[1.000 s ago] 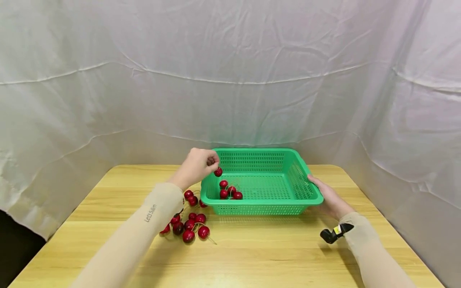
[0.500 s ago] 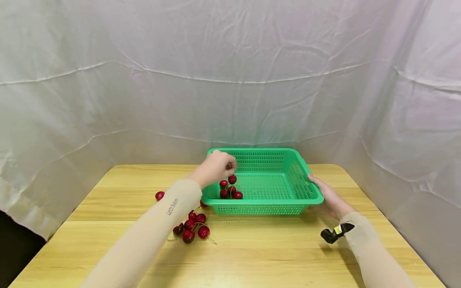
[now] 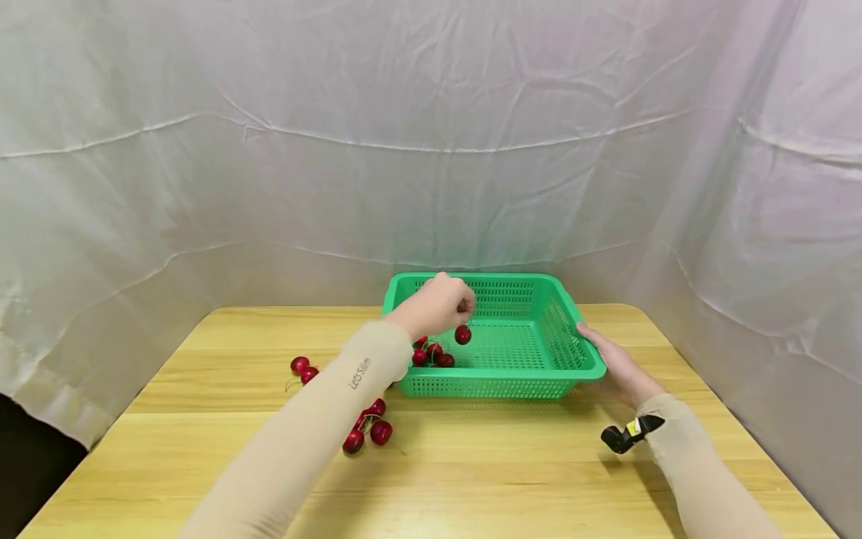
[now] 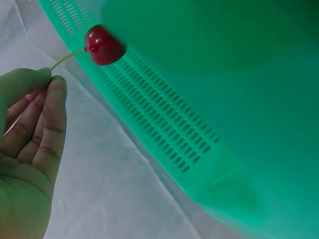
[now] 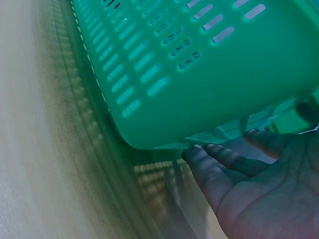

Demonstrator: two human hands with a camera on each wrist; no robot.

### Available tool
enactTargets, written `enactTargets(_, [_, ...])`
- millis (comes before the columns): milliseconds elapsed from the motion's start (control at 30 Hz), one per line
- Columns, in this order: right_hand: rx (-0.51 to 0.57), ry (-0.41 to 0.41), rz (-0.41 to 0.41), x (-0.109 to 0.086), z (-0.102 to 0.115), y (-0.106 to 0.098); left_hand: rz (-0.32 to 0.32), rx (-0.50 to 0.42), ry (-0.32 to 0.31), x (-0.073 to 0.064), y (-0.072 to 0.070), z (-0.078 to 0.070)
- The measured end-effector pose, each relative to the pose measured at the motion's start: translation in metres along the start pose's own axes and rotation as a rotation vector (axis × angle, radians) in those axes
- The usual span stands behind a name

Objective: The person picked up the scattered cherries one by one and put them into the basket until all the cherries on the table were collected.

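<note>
In the head view my left hand (image 3: 439, 303) is over the left half of a green plastic basket (image 3: 481, 373). Its thumb and fingertips pinch the thin stem (image 4: 67, 58) of a dark red cherry (image 3: 462, 335), which hangs below the hand. Several other cherries (image 3: 434, 352) lie in the basket's left end, partly hidden by the hand and wrist. My right hand (image 3: 621, 372) grips the basket's right end, thumb on the rim. In the right wrist view its fingers (image 5: 207, 172) lie against the perforated outer wall.
On the wooden table (image 3: 505, 464), several loose cherries (image 3: 380, 432) with stems lie left of the basket, some hidden behind the left forearm. Two more cherries (image 3: 299, 365) show beyond it. A pale curtain (image 3: 431, 150) encloses the back and sides.
My left hand has moved rightward from the basket's left rim to over its inside, carrying the cherry by its stem. The right hand stays at the basket's right end.
</note>
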State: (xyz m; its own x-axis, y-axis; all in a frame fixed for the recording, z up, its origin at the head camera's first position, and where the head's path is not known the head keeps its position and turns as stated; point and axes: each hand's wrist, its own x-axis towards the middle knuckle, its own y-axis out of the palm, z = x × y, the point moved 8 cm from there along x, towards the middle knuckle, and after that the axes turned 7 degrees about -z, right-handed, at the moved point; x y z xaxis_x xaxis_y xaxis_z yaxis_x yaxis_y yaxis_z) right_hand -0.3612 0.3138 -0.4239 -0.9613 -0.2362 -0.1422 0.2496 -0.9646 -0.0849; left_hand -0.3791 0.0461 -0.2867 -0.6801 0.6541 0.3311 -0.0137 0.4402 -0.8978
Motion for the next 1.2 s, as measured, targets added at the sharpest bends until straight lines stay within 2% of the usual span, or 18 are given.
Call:
enactTargets(233, [0.014, 0.008, 0.017, 0.0, -0.001, 0.002, 0.043, -0.002, -0.01, 0.005, 0.005, -0.01])
enactTargets(467, [0.007, 0.011, 0.019, 0.001, -0.002, 0.003, 0.117, 0.003, -0.02, 0.006, 0.017, -0.012])
enactTargets(733, [-0.005, 0.007, 0.001, 0.002, -0.001, 0.004, 0.158, 0.008, -0.023, 0.001, 0.023, -0.01])
enactTargets(933, [-0.004, 0.0, 0.014, 0.004, -0.001, 0.006, 0.157, 0.008, -0.028, -0.005, 0.022, -0.01])
enactTargets(1200, [0.015, 0.001, 0.039, 0.007, -0.002, 0.005, 0.142, -0.02, 0.001, -0.017, 0.009, -0.02])
